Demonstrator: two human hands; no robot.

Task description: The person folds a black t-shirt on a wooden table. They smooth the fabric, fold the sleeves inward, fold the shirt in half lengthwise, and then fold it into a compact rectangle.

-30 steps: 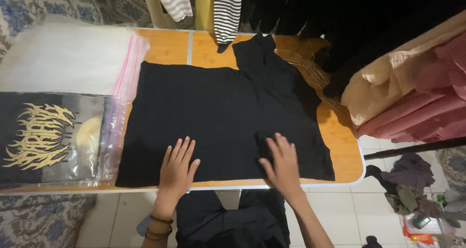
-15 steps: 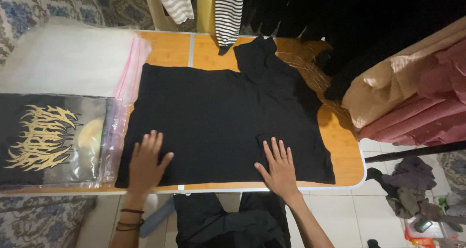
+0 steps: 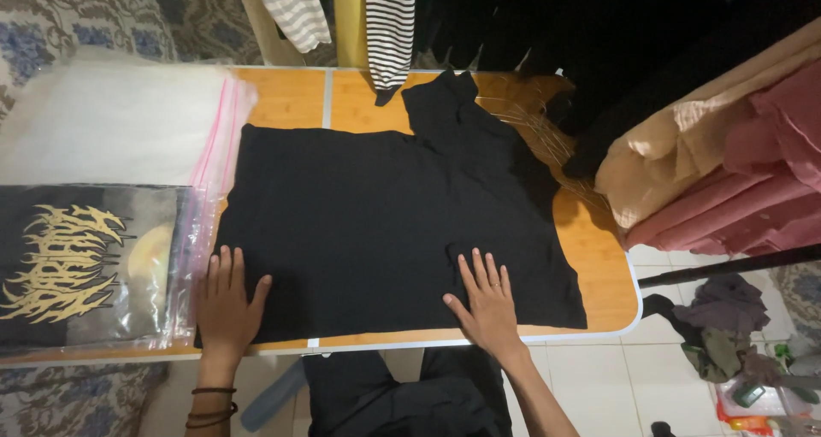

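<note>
Meanwhile the left hand [image 3: 226, 304] has slid further left since a second ago, when it lay close beside the right near the middle of the near hem. It now rests flat on the near left corner of the black garment [image 3: 385, 223], its outer fingers just over the cloth's edge beside the clear plastic bag [image 3: 184, 266]. The right hand [image 3: 486, 304] has barely shifted; it lies palm down on the near right part of the cloth, beside a small raised fold. Neither hand has any grip on the fabric: both are spread open, fingers fanned, pressing down.

The garment lies flat across the middle of the orange wooden worktop [image 3: 599, 266], one sleeve reaching toward the far edge. A little more of it looks smoothed at the near left than before.

On the left, a folded black shirt with a pale yellow print [image 3: 73, 262] sits inside the clear bag, and a white sheet-like stack [image 3: 111, 125] lies beyond it. Striped clothes [image 3: 389, 26] hang at the far side. On the right, beige and pink cloths [image 3: 727, 172] are heaped, with some wire hangers [image 3: 534, 133] near them. Below the worktop's right end, crumpled clothes [image 3: 718, 317] lie on a white tiled floor [image 3: 590, 377].
</note>
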